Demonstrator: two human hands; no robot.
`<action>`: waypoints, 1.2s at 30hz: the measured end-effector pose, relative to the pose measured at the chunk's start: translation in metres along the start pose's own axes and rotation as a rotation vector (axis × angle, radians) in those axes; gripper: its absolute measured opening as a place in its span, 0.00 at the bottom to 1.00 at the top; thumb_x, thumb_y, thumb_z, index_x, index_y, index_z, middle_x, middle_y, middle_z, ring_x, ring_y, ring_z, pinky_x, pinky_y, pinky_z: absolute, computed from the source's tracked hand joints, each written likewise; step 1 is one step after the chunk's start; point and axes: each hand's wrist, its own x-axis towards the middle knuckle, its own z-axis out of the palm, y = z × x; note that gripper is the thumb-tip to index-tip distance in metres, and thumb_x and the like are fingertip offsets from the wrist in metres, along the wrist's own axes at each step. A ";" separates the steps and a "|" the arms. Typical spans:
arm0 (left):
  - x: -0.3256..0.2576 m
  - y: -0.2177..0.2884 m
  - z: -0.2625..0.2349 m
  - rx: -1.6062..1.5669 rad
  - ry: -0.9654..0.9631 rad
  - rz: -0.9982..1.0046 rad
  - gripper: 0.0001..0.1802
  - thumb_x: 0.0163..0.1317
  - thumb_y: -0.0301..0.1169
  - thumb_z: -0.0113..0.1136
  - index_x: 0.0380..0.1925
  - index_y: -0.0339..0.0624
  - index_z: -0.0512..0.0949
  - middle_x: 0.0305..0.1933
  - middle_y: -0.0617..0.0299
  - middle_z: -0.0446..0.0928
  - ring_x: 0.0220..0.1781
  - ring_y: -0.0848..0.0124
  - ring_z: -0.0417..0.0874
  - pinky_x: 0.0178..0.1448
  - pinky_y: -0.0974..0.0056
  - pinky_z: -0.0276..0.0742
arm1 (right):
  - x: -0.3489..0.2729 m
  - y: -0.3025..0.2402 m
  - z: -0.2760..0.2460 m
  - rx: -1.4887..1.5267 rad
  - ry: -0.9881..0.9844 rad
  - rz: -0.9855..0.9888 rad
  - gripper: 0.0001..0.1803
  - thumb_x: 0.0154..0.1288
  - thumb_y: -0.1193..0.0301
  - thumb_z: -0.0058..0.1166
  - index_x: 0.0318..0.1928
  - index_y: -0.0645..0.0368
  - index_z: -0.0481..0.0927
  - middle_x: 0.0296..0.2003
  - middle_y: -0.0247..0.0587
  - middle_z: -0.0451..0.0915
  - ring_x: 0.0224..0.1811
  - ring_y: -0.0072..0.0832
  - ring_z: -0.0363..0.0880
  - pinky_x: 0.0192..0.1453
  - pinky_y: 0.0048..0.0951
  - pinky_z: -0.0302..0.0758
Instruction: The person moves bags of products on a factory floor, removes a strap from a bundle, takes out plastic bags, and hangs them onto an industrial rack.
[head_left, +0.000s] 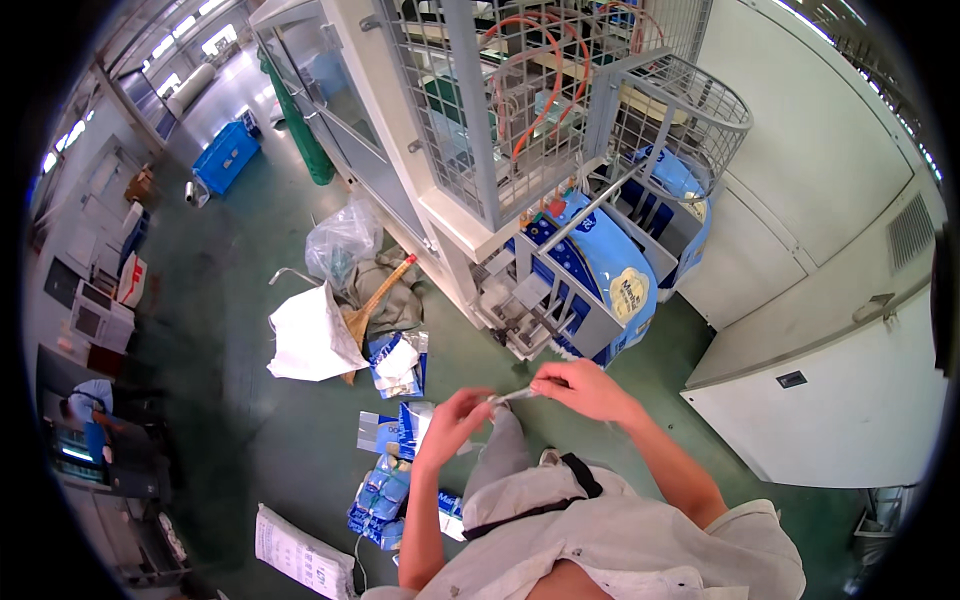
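Machine: caged, standing on the floor ahead of you.
Film: blue, draped at the machine's near right side.
Sack: white, lying on the floor to your left.
Right hand: your fingertips pinch the strip's right end.
Left hand: your fingertips meet its left end; blurred, cannot tell if clamped.
Strip: thin, pale, between your hands before your body.

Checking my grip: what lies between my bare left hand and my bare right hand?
In the head view, a thin, pale strip spans between your left hand and right hand; its material is unclear.
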 end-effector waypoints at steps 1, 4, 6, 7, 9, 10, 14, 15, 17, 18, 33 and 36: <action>0.013 0.010 -0.002 -0.003 -0.064 0.003 0.09 0.65 0.31 0.55 0.38 0.35 0.75 0.24 0.68 0.73 0.26 0.82 0.71 0.30 0.74 0.65 | 0.010 -0.009 0.000 -0.035 -0.001 0.004 0.13 0.65 0.62 0.51 0.36 0.61 0.78 0.27 0.43 0.79 0.27 0.35 0.76 0.33 0.31 0.70; 0.061 0.037 -0.009 -0.025 -0.212 0.049 0.08 0.65 0.31 0.54 0.37 0.35 0.74 0.25 0.68 0.73 0.28 0.81 0.72 0.32 0.74 0.67 | 0.044 -0.020 -0.001 -0.106 0.141 -0.171 0.12 0.65 0.64 0.51 0.39 0.61 0.76 0.27 0.44 0.79 0.27 0.37 0.77 0.33 0.31 0.70; 0.085 0.045 -0.024 -0.018 -0.234 0.066 0.07 0.66 0.30 0.53 0.36 0.37 0.73 0.25 0.68 0.73 0.28 0.82 0.71 0.32 0.73 0.66 | 0.063 -0.036 -0.007 -0.125 0.198 -0.121 0.12 0.65 0.65 0.50 0.44 0.58 0.73 0.26 0.45 0.78 0.27 0.38 0.77 0.33 0.33 0.70; 0.097 0.048 -0.034 -0.028 -0.199 0.093 0.06 0.66 0.29 0.53 0.35 0.37 0.73 0.25 0.68 0.73 0.28 0.82 0.71 0.31 0.74 0.65 | 0.072 -0.044 -0.011 -0.105 0.233 -0.088 0.12 0.65 0.65 0.51 0.44 0.58 0.73 0.25 0.43 0.77 0.26 0.36 0.76 0.33 0.32 0.70; 0.118 0.054 -0.052 -0.050 -0.149 0.143 0.06 0.65 0.29 0.53 0.34 0.38 0.73 0.24 0.69 0.72 0.27 0.82 0.70 0.31 0.75 0.64 | 0.086 -0.055 -0.018 -0.066 0.317 -0.005 0.11 0.65 0.67 0.51 0.44 0.58 0.73 0.22 0.41 0.74 0.24 0.32 0.73 0.32 0.29 0.69; 0.128 0.054 -0.060 -0.072 -0.115 0.174 0.06 0.65 0.30 0.54 0.32 0.39 0.73 0.24 0.69 0.73 0.27 0.83 0.70 0.29 0.75 0.62 | 0.091 -0.053 -0.016 0.042 0.403 -0.046 0.10 0.65 0.70 0.52 0.44 0.60 0.73 0.20 0.37 0.72 0.22 0.25 0.69 0.30 0.26 0.68; 0.160 0.060 -0.085 -0.058 -0.085 0.139 0.07 0.64 0.28 0.54 0.38 0.36 0.74 0.24 0.68 0.73 0.28 0.82 0.72 0.33 0.75 0.66 | 0.104 -0.056 -0.020 0.172 0.485 0.007 0.08 0.66 0.73 0.50 0.44 0.62 0.73 0.23 0.36 0.76 0.24 0.20 0.74 0.30 0.24 0.70; 0.166 0.067 -0.085 -0.076 -0.112 0.137 0.08 0.64 0.28 0.55 0.40 0.36 0.74 0.24 0.67 0.73 0.29 0.82 0.72 0.33 0.75 0.66 | 0.108 -0.055 -0.023 0.181 0.486 0.003 0.08 0.66 0.73 0.50 0.44 0.63 0.73 0.25 0.35 0.76 0.25 0.19 0.74 0.29 0.22 0.70; 0.178 0.079 -0.079 -0.084 -0.185 0.163 0.11 0.63 0.29 0.55 0.44 0.36 0.74 0.25 0.67 0.74 0.28 0.82 0.71 0.32 0.75 0.66 | 0.115 -0.053 -0.026 0.199 0.482 -0.009 0.07 0.66 0.75 0.50 0.43 0.65 0.74 0.27 0.34 0.77 0.27 0.15 0.74 0.28 0.18 0.69; 0.182 0.083 -0.075 -0.070 -0.226 0.186 0.13 0.63 0.30 0.56 0.46 0.36 0.73 0.26 0.68 0.74 0.28 0.82 0.71 0.32 0.75 0.66 | 0.120 -0.055 -0.027 0.169 0.484 -0.006 0.07 0.66 0.75 0.50 0.42 0.64 0.74 0.28 0.35 0.78 0.28 0.18 0.76 0.31 0.19 0.71; 0.219 0.085 -0.093 0.153 0.110 0.317 0.07 0.59 0.29 0.59 0.33 0.35 0.77 0.17 0.65 0.73 0.20 0.81 0.69 0.26 0.72 0.66 | 0.150 -0.052 -0.023 0.143 0.635 -0.052 0.14 0.65 0.72 0.53 0.48 0.63 0.72 0.28 0.37 0.80 0.24 0.16 0.73 0.30 0.19 0.70; 0.219 0.098 -0.100 0.343 0.268 0.370 0.07 0.57 0.28 0.60 0.30 0.35 0.75 0.16 0.64 0.69 0.19 0.80 0.65 0.24 0.72 0.62 | 0.146 -0.048 -0.024 0.127 0.589 0.014 0.14 0.66 0.73 0.50 0.51 0.63 0.72 0.29 0.37 0.80 0.24 0.15 0.72 0.30 0.17 0.71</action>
